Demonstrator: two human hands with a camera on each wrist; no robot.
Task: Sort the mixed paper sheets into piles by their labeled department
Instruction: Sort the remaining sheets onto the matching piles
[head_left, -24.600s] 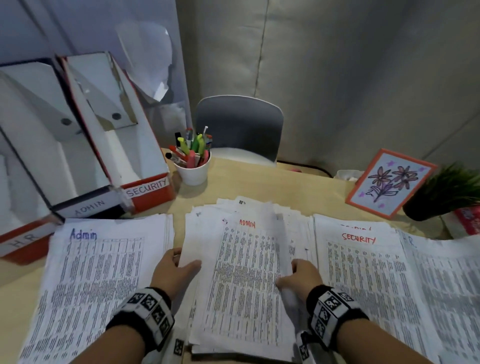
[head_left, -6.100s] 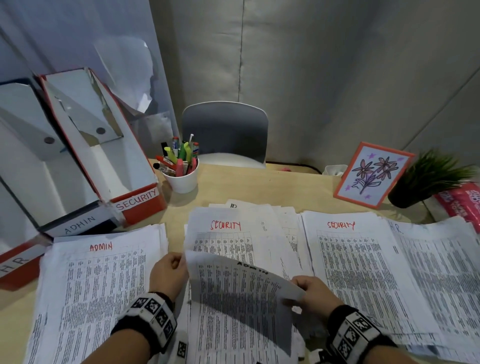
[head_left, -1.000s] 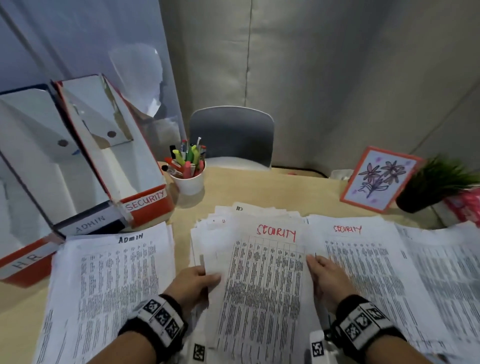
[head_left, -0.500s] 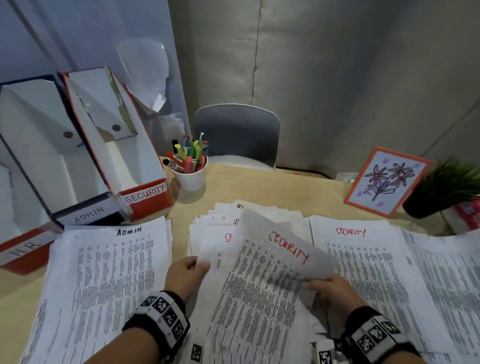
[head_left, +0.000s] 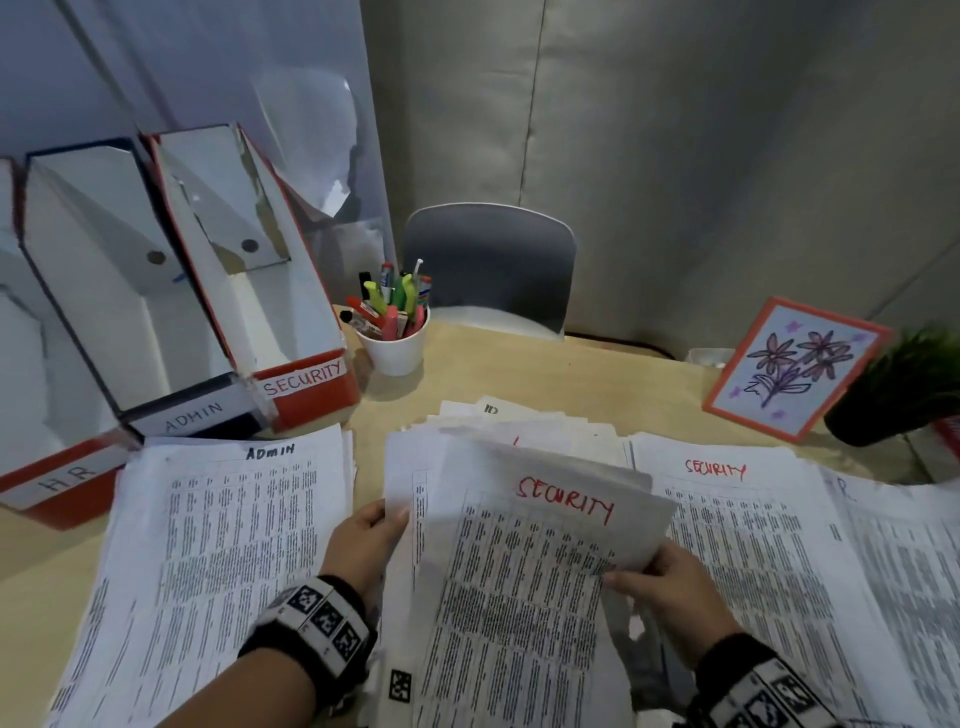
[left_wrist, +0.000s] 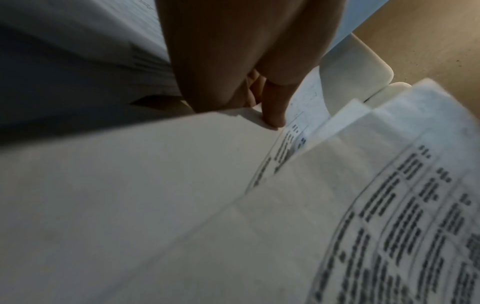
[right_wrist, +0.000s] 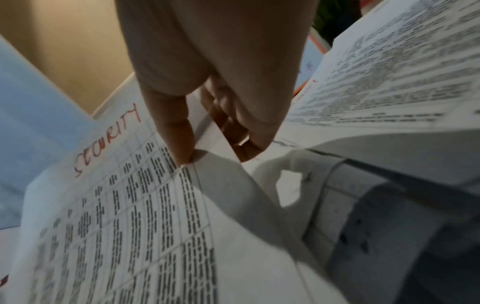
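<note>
The mixed pile (head_left: 498, 431) lies in the middle of the table, fanned at its far end. My right hand (head_left: 623, 574) pinches the right edge of the top sheet (head_left: 530, 561), headed SECURITY in red, and holds that edge up off the pile. In the right wrist view the thumb and fingers of my right hand (right_wrist: 215, 154) clamp this sheet (right_wrist: 130, 205). My left hand (head_left: 387, 519) holds the pile's left edge, thumb on top (left_wrist: 275, 121). An Admin pile (head_left: 234, 545) lies left, a Security pile (head_left: 737, 540) right, and an HR pile (head_left: 904, 561) far right.
Three file boxes labelled HR (head_left: 62, 483), ADMIN (head_left: 192, 413) and SECURITY (head_left: 304, 379) stand at the back left. Behind the piles are a white cup of pens (head_left: 397, 348), a framed flower drawing (head_left: 789, 364) and a potted plant (head_left: 904, 384). A grey chair (head_left: 488, 265) faces the table.
The SECURITY sheet lay flat on the mixed pile a second ago. My right hand has pinched its right edge and raised it. My left hand stays at the pile's left edge.
</note>
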